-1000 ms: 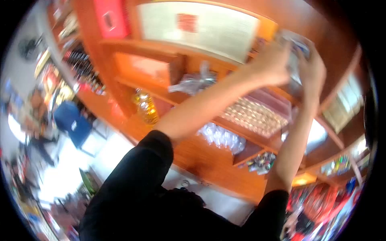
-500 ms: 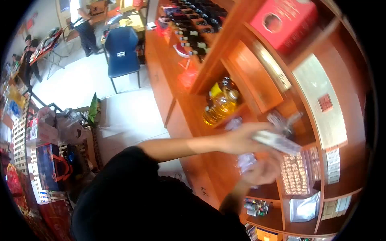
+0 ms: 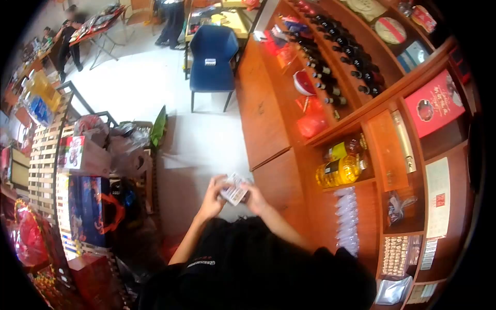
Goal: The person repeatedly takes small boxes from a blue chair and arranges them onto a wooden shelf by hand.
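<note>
A small white printed box [image 3: 235, 190] is held in front of my chest, above the floor beside the wooden cabinet. My left hand [image 3: 213, 196] grips it from the left, fingers along its upper edge. From the other side, my right hand [image 3: 253, 198] closes on its right edge. Dark print shows on the face turned up, too small to read. Parts of the box are hidden by my fingers.
At the right stands a wooden cabinet [image 3: 268, 121] with rows of wine bottles [image 3: 356, 59], yellow oil bottles [image 3: 341, 170] and boxes. A blue chair [image 3: 212, 67] is ahead. Slatted shelving [image 3: 44, 155] with bags runs along the left. Other people stand far off.
Both hands have come away from the cabinet shelves at the right to in front of my body, bringing the box along. The view has turned, and both hands now hold the box.
</note>
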Demonstrator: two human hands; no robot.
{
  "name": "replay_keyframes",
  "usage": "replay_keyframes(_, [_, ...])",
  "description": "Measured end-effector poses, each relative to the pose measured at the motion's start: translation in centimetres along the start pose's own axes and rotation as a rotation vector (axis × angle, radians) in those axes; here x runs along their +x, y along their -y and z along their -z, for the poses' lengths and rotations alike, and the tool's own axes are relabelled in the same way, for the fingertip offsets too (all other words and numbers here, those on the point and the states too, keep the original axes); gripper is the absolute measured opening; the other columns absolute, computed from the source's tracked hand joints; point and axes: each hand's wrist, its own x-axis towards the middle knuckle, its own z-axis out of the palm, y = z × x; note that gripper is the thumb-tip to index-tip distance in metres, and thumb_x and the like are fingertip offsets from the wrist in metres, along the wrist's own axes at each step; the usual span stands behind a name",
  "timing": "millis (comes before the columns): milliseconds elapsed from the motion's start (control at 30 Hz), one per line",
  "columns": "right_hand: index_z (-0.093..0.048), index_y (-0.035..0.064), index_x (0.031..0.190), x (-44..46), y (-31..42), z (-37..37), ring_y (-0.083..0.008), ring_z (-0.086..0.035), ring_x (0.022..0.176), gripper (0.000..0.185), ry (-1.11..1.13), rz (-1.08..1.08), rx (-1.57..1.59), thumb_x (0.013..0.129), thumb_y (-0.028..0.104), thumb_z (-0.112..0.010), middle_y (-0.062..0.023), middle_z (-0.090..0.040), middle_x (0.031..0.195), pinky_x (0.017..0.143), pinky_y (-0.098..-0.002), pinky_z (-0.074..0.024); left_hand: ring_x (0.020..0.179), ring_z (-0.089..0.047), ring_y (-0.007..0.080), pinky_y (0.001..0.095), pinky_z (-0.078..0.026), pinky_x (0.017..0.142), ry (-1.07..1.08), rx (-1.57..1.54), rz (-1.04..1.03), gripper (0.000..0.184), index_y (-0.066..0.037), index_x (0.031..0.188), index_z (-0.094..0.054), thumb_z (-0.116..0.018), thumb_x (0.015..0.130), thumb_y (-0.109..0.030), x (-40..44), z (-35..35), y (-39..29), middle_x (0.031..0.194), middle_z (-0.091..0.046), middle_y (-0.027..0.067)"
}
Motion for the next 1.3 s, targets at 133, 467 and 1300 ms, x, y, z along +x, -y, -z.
replay_keyframes(133, [-0.041, 0.0095, 0.121, 3.0, 2.4, -4.1, -0.0267, -0.061, 0.097, 0.038, 0.030, 0.159, -0.012, 0.087, 0.013, -0.058, -0.0127, -0.058, 0.108, 0.075, -0.0452, -0.0558, 0.118, -0.048, 0.0280, 0.0375, -0.043, 0.096, -0.231, -0.431, 0.279, 0.067, -0.007, 0.138, -0.030, -0.050, 0.077, 0.011, 2.3, 3.0, -3.6, 0.132, -0.043, 0.0196])
replay_keyframes(467, [-0.044, 0.0065, 0.123, 10.0, 6.0, -9.0, -0.0199, -0.054, 0.106, 0.042, 0.271, 0.346, -0.177, 0.083, -0.001, -0.055, -0.0103, -0.055, 0.110, 0.091, -0.0372, -0.0458, 0.109, -0.055, 0.0215, 0.0328, -0.045, 0.093, -0.468, -0.228, 0.268, 0.041, 0.003, 0.116, -0.052, -0.061, 0.077, 0.012, 7.5, 7.7, -6.6, 0.111, -0.059, 0.0141])
replay_keyframes(1300, [-0.055, 0.0077, 0.121, 37.0, 29.7, -9.4, -0.0105, -0.052, 0.083, 0.034, 0.214, 0.523, -0.790, 0.087, 0.013, -0.060, -0.0045, -0.052, 0.101, 0.072, -0.0250, -0.0470, 0.101, -0.057, 0.0213, 0.0319, -0.047, 0.087, -0.275, -0.617, 0.415, 0.041, 0.004, 0.114, -0.050, -0.059, 0.073, 0.005, 42.1, 14.5, 4.8, 0.108, -0.059, 0.0136])
